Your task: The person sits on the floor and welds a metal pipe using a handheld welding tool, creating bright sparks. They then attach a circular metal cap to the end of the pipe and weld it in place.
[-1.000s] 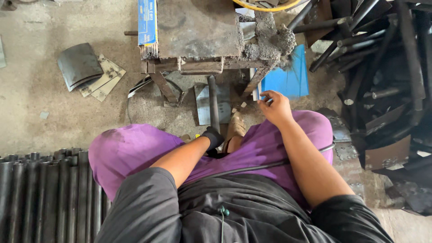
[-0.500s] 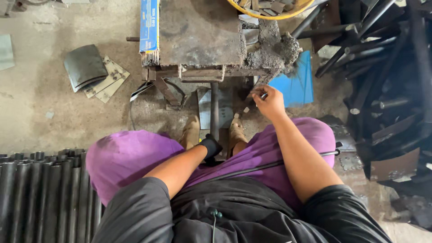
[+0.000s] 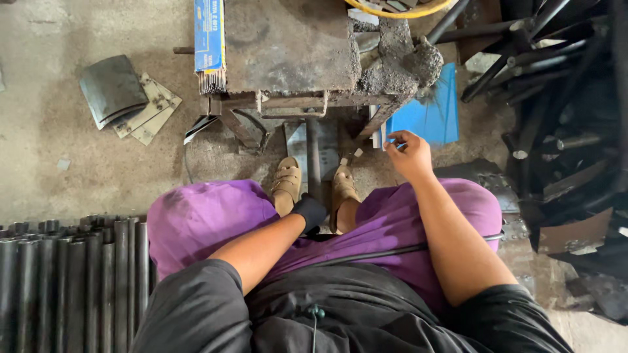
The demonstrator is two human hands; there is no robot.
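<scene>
Thin rod, prob. a welding electrode (image 3: pixel 390 145), sits pinched in the right hand (image 3: pixel 410 155), fingertips shut on it, just right of the steel stand's front leg and in front of the blue sheet (image 3: pixel 428 117). Vs 1 s ago: hand has lifted up & outward from knee level; rod end was pointing toward the post (image 3: pixel 314 157) between the feet, now it's drawn clear of it. So the rod is picked up/in hand, not yet applied to any work.

Left hand (image 3: pixel 310 212), black glove, down btw the knees, grip closed round the lower end of that post; hardly moved.

Around: sandalled feet either side of post, crusted steel surface (image 3: pixel 288 46) above w/ blue electrode box (image 3: pixel 209 39) at its left edge. Curved plates (image 3: pixel 114 91) on floor far left, pipe bundle (image 3: pixel 65 281) lower left, dark scrap bars (image 3: pixel 556 98) right.
</scene>
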